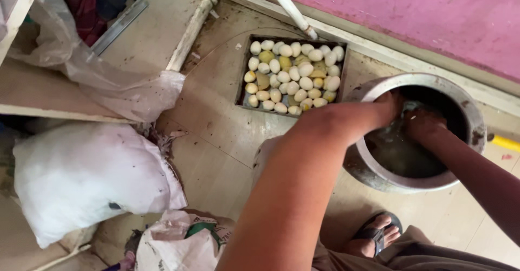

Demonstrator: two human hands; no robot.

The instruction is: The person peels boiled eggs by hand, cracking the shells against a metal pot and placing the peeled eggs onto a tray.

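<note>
1. A large round metal pot (374,176) stands on the tiled floor (216,135), right of centre and just in front of the pale ledge below the pink wall (433,11). Its rim is wide, dull grey and stained with dark patches, and it holds murky dark liquid.
2. The left hand (387,107) reaches over the near-left rim and down into the pot; its fingers dip out of sight, so how far it is open, and whether it holds anything, cannot be told.
3. The right hand (421,123) is also inside the pot, close beside the left, above the liquid. It looks curled, but what it grips, if anything, is hidden in shadow.
4. Just left of the pot, apart from it, a shallow square dark tray (241,70) lies on the floor. It is packed with pale cream eggs (295,76), some yellower, in a loose single layer.
5. A white pole (287,5) leans from the wall down to the tray's far edge.
6. Below the pot, a foot in a dark sandal (376,234) rests on the floor.
7. Further left lie a full white sack (81,179), crumpled clear plastic (108,81) and a printed bag (179,244).
</note>
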